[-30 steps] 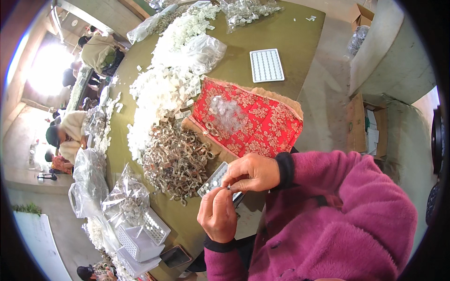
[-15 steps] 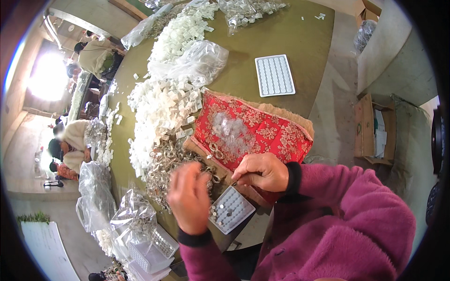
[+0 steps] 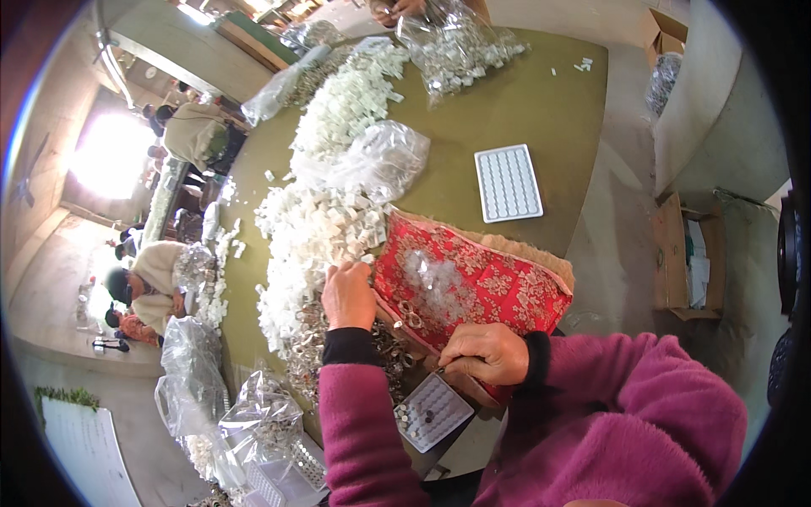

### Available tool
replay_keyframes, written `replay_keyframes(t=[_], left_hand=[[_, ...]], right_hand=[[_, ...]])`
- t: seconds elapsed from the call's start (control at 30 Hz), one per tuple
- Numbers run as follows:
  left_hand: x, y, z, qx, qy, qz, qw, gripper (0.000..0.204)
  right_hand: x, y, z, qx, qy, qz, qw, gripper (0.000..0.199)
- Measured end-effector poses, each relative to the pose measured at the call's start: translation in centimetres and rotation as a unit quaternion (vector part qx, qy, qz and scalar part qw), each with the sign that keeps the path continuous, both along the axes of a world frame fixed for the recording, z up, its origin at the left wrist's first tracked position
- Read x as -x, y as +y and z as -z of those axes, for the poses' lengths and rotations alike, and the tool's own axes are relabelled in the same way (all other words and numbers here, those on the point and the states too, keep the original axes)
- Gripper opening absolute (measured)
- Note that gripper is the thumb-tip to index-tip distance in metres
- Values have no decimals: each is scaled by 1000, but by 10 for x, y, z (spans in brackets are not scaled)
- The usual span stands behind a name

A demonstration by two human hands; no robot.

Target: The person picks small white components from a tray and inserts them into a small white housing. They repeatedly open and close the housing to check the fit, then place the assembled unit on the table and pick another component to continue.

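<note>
While the left hand (image 3: 347,296) reached, fingers curled, into the heap of white pieces (image 3: 314,237), the right hand (image 3: 483,353) pinched something small over the tray (image 3: 432,412), apparently to fill its pockets. The pinched item was too small to identify; the left fingertips were hidden.

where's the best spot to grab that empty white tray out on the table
Probably the white tray's near short edge, coming in from the person's side: it lies flat and alone on the green table, edges free, so a pinch grip on that rim looks easiest.
</note>
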State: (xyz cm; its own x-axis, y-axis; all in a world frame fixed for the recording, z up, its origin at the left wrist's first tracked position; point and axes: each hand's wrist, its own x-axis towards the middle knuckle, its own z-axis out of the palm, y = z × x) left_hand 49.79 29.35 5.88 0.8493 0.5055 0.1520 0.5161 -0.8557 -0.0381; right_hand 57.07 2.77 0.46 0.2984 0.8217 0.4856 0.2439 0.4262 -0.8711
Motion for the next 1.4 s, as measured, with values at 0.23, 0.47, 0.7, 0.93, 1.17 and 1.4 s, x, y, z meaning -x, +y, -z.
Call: replay_keyframes(t=[0.23,0.47,0.7,0.93,1.17,1.4], left_hand=[[1,-13,0,-56,22,-20,998,16],[17,-42,-37,-40,-163,66,984,19],[45,-31,-36,81,-202,-59,974,16],[29,-6,-14,105,-166,-62,979,20],[-7,-8,-1,32,-20,-163,986,10],[-4,-11,-9,-72,-95,-100,988,18]], right_hand=[[2,-3,-1,11,-26,3,1000,13],[6,0,-2,11,-49,25,998,12],[10,-1,2,19,-80,43,996,12],[11,0,0,31,-74,25,997,12],[6,-1,1,39,-61,12,997,13],[6,-1,0,21,-53,11,998,13]])
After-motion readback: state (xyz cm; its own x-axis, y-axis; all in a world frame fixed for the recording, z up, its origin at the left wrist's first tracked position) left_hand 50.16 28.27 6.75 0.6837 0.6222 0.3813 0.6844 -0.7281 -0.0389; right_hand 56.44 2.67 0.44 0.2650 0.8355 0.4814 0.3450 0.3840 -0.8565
